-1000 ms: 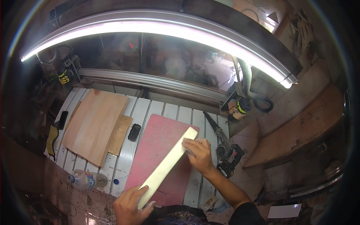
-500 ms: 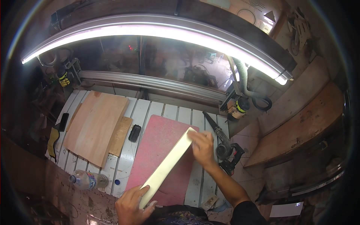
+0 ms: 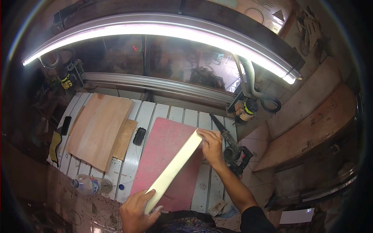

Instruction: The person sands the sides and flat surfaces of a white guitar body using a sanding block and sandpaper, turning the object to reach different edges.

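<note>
A long, flat, pale-yellow strip (image 3: 173, 169) slants over the red mat (image 3: 155, 147), its far end toward the right. Closed on its near end is my left hand (image 3: 136, 211), the thumb lying along the strip's face. My right hand (image 3: 212, 146) grips the far end, with bent fingers over the tip. What the strip is made of, I cannot tell for sure. The mat lies on a white slatted table (image 3: 202, 186) beneath both hands.
Left of the mat lie a wide wooden board (image 3: 99, 132), a smaller board (image 3: 126, 138) and a black case (image 3: 139, 136). A plastic bottle (image 3: 91, 185) and blue cap (image 3: 121, 186) are near the front edge. A black handheld blower (image 3: 232, 149) lies right. A lit tube lamp (image 3: 163, 31) spans above.
My right hand's fingers, blurred beside the strip's far end before, now rest bent over that end. The far end sits slightly higher in view; my left hand keeps its hold.
</note>
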`<state>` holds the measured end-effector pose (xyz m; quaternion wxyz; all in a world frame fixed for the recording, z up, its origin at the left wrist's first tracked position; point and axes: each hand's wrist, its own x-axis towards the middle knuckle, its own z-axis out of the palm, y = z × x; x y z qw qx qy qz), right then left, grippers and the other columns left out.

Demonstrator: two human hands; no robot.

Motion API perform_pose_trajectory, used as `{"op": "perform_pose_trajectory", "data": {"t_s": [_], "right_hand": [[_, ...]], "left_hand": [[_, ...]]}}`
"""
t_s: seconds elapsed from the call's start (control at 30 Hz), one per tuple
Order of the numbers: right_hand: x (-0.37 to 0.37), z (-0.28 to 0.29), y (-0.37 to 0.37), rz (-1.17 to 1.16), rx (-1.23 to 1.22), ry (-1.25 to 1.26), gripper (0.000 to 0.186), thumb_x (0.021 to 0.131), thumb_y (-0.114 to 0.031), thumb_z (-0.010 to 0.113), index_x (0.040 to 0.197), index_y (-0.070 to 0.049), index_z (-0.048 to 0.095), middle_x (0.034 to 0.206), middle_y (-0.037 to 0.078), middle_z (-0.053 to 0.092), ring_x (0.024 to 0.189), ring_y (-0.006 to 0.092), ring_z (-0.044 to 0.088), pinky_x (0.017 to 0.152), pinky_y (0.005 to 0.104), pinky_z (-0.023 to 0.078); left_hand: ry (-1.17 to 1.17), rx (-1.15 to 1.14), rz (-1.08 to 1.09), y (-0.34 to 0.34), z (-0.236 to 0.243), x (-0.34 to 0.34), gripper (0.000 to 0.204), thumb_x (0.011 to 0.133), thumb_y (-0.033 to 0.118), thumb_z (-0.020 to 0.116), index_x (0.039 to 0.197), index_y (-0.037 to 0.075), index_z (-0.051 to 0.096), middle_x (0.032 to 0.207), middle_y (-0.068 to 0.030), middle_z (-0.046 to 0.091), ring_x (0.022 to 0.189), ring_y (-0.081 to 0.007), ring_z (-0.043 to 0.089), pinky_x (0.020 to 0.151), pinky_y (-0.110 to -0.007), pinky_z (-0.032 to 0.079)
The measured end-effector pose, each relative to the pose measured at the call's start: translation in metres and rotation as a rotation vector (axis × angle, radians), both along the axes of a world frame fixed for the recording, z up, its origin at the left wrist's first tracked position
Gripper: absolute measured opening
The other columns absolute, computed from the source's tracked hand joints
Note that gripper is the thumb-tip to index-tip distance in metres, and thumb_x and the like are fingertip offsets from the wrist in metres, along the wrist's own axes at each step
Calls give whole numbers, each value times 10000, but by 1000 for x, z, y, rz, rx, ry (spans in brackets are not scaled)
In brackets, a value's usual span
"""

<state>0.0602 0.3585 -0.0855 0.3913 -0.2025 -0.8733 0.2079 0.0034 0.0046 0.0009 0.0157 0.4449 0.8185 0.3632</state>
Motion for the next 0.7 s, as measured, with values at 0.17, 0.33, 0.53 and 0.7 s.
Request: {"op": "perform_pose_trajectory", "data": {"t_s": [0.17, 0.33, 0.53, 0.7], "right_hand": [[6, -3, -34, 113, 142, -41, 409, 810, 74, 631, 1123, -122, 808, 1206, 21, 773, 1065, 292, 608, 976, 406, 444], [3, 0, -13, 47, 87, -30, 448, 789, 99, 602, 1124, -112, 811, 1211, 36, 776, 1059, 278, 601, 994, 384, 432], [5, 0, -5, 34, 46, -53, 447, 792, 97, 599, 1133, -104, 807, 1199, 45, 782, 1063, 284, 595, 982, 391, 434], [6, 1, -32, 128, 215, -29, 425, 820, 83, 583, 1105, -132, 815, 1197, 8, 780, 1012, 276, 600, 940, 394, 468]], "left_hand": [[11, 1, 12, -4, -1, -2, 559, 674, 220, 923, 1165, 51, 715, 1082, -163, 745, 973, -366, 726, 851, -440, 585], [8, 1, 5, -2, 0, 1, 558, 677, 226, 921, 1165, 50, 716, 1082, -167, 744, 975, -366, 727, 850, -441, 585], [7, 3, -5, 0, 0, 1, 552, 678, 226, 919, 1159, 47, 716, 1081, -169, 744, 974, -368, 726, 848, -442, 586], [-5, 1, 15, -2, 1, 1, 549, 676, 213, 922, 1157, 44, 716, 1082, -169, 742, 976, -370, 724, 845, -441, 585]]}}
